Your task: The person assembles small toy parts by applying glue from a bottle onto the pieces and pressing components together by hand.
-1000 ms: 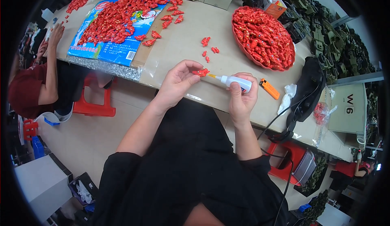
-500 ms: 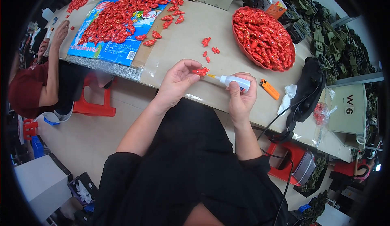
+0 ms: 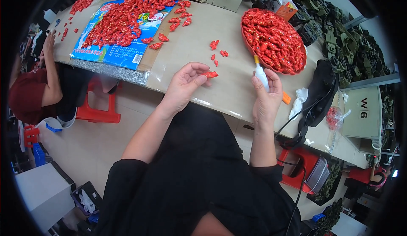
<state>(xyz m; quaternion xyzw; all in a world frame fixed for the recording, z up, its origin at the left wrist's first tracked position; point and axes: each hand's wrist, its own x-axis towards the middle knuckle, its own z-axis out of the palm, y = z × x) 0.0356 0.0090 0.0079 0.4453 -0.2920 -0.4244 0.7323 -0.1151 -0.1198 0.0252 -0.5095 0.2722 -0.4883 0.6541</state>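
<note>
Head view: the left hand held a small red piece pinched between the thumb and the fingertips, above the near edge of the table. The right hand was closed around a small white bottle with a yellow tip, which stood almost upright with the tip pointing up. The piece and the bottle were apart, with bare table between them. Just beyond the bottle stood a round red tray heaped with red pieces. A few loose red pieces lay on the table beyond the left hand. Farther to the left, a blue printed sheet lay on the table and carried a big pile of the same red pieces. An orange lighter lay just beside the right hand, and a black bag lay near it on the right. At the left end of the table sat another person in a dark red shirt, with a hand on the table.
</note>
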